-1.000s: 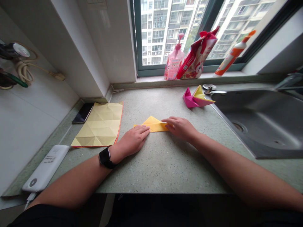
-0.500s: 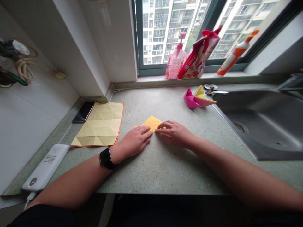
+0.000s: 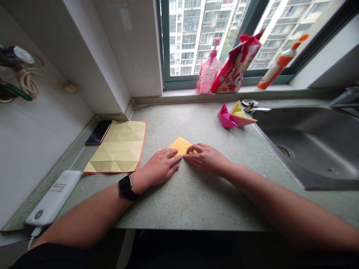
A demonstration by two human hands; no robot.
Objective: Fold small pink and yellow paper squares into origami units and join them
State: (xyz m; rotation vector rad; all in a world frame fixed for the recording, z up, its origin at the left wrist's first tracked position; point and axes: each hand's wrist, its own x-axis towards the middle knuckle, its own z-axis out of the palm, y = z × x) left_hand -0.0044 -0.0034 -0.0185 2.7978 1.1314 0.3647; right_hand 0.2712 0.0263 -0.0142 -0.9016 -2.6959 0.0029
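Observation:
A folded piece of yellow origami paper [image 3: 180, 145] lies on the countertop, its pointed top facing away from me and its lower edge partly under my fingers. My left hand [image 3: 161, 164] rests flat over its left side, fingers stretched out and thumb along the near edge. On the right side, my right hand [image 3: 206, 158] has its fingers bent, with the thumb and index finger closed on the near edge of the paper. The thumbs of both hands almost meet at the middle of that edge. A black smartwatch [image 3: 125, 185] is on my left wrist.
Creased yellow and orange sheets [image 3: 117, 145] lie left, beside a phone [image 3: 98, 132] and a white power bank [image 3: 54, 196]. A pink and yellow origami piece [image 3: 231, 117] stands near the steel sink [image 3: 308, 185]. A pump bottle [image 3: 208, 74], red bag [image 3: 234, 67] and orange-white bottle [image 3: 276, 69] line the windowsill.
My right thumb has shifted slightly left along the near edge, and its index finger has curled in more. My left hand and the paper stay almost in place.

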